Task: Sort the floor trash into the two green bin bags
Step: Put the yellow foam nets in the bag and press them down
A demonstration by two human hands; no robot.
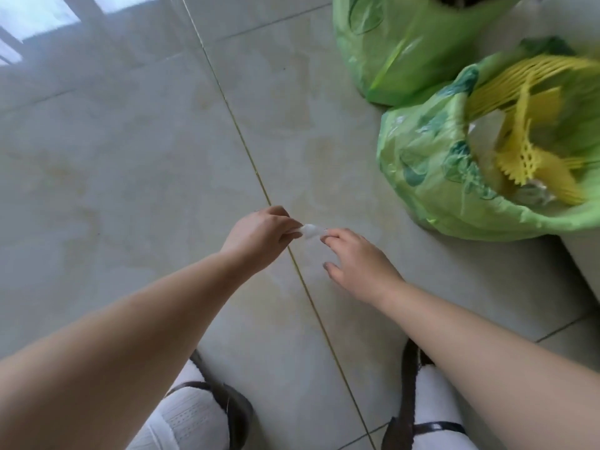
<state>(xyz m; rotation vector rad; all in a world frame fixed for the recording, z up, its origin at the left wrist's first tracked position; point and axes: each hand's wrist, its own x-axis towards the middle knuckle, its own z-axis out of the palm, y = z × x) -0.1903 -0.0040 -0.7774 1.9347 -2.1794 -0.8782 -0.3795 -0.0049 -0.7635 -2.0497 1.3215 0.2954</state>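
Our two feet in white socks and dark sandals stand at the bottom of the frame. Mid-frame, our left hand (pixel 259 233) and right hand (pixel 354 261) each pinch an end of one small clear scrap (pixel 311 231), held above the floor (pixel 130 157). Two green bags (pixel 418 164) sit at upper right; the nearer holds yellow plastic strips (pixel 519 125), the farther one's contents are hidden. We see no other trash on the floor, so we judge the sorting nearly done: this scrap remains to be bagged.
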